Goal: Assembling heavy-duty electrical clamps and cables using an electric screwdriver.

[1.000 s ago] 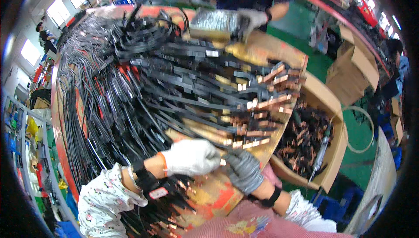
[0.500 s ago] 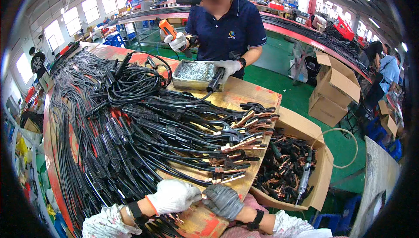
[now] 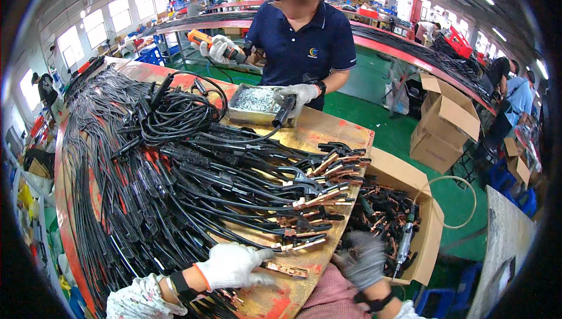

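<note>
My left hand [image 3: 231,267], in a white knit glove, rests low on the worktable. Its fingers are stretched apart on either side of a copper-coloured clamp jaw [image 3: 287,269] that lies on the wood. My right hand [image 3: 364,260], in a grey glove, is smeared by motion at the near left edge of a cardboard box, so its fingers cannot be made out. Black and copper clamp parts [image 3: 374,213] fill that box. Beyond my left hand, black cables end in a row of electrode holders [image 3: 319,196] with bare copper jaws.
Across the worktable [image 3: 339,129], a person [image 3: 304,44] holds an orange power tool [image 3: 200,38] and a black handle [image 3: 285,110] beside a tray of small metal parts [image 3: 254,98]. An air screwdriver [image 3: 405,243] with a hose hangs over the cardboard box [image 3: 433,243]. Opened cartons [image 3: 439,143] stand right.
My right hand has left my left hand and moved right to the box. The left hand's fingers have spread, and the copper jaw now shows. The other person's tool has shifted left.
</note>
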Motion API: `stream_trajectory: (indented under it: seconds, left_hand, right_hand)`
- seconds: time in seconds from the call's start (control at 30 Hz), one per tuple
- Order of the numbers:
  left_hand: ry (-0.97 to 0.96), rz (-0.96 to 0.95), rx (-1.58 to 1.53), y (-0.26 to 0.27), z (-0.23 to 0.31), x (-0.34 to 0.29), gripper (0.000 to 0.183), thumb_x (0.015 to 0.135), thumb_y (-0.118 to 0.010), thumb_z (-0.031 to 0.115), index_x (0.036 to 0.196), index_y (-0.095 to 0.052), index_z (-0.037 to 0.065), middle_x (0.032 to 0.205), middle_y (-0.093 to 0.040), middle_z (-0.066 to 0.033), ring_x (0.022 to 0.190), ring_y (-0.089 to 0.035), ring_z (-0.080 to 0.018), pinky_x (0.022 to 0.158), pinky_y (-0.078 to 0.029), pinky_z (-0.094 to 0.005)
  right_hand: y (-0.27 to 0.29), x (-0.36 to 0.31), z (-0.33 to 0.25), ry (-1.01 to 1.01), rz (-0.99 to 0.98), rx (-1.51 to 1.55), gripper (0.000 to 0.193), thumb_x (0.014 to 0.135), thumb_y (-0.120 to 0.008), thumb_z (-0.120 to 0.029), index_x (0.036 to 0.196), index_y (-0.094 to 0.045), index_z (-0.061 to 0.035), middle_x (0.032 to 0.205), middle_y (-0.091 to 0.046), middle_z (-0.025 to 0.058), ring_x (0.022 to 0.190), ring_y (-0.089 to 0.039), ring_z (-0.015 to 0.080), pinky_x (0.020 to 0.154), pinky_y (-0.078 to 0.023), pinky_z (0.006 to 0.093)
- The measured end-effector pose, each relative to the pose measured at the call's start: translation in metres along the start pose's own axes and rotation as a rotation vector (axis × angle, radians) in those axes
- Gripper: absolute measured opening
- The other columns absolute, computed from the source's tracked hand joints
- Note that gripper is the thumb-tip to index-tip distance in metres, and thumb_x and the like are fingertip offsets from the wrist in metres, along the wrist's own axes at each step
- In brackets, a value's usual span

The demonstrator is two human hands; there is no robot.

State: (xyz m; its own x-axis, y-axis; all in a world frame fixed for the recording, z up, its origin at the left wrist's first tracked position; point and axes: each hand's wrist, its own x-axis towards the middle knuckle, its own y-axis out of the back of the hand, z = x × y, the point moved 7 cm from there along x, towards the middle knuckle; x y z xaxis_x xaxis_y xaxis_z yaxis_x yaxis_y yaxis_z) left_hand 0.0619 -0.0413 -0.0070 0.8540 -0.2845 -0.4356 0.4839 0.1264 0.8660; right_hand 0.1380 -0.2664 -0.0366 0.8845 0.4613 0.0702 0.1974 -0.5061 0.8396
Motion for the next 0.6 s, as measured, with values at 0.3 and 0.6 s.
stream_trajectory:
  seconds: [0.3, 0.6]
  left_hand:
    - [0.018, 0.083, 0.023, -0.003, 0.007, 0.008, 0.037, 0.084, -0.049, 0.053, 0.106, -0.063, 0.027, 0.075, -0.065, -0.0074, 0.065, -0.065, -0.0263, 0.048, -0.047, -0.0389]
    - [-0.040, 0.202, 0.047, 0.002, 0.011, 0.012, 0.037, 0.081, -0.055, 0.049, 0.110, -0.061, 0.027, 0.082, -0.064, -0.0077, 0.063, -0.064, -0.0260, 0.049, -0.047, -0.0391]
  right_hand:
    - [-0.003, -0.104, 0.293, -1.019, 0.425, 0.051, 0.065, 0.069, -0.073, -0.027, 0.120, -0.045, 0.0004, 0.100, -0.057, 0.0168, 0.087, -0.057, 0.0280, 0.080, -0.047, 0.0402]
    - [0.045, -0.056, 0.184, -0.563, 0.743, 0.996, 0.030, 0.079, -0.069, -0.034, 0.095, -0.057, -0.0117, 0.067, -0.053, -0.0026, 0.049, -0.050, 0.0093, 0.041, -0.039, 0.0243]
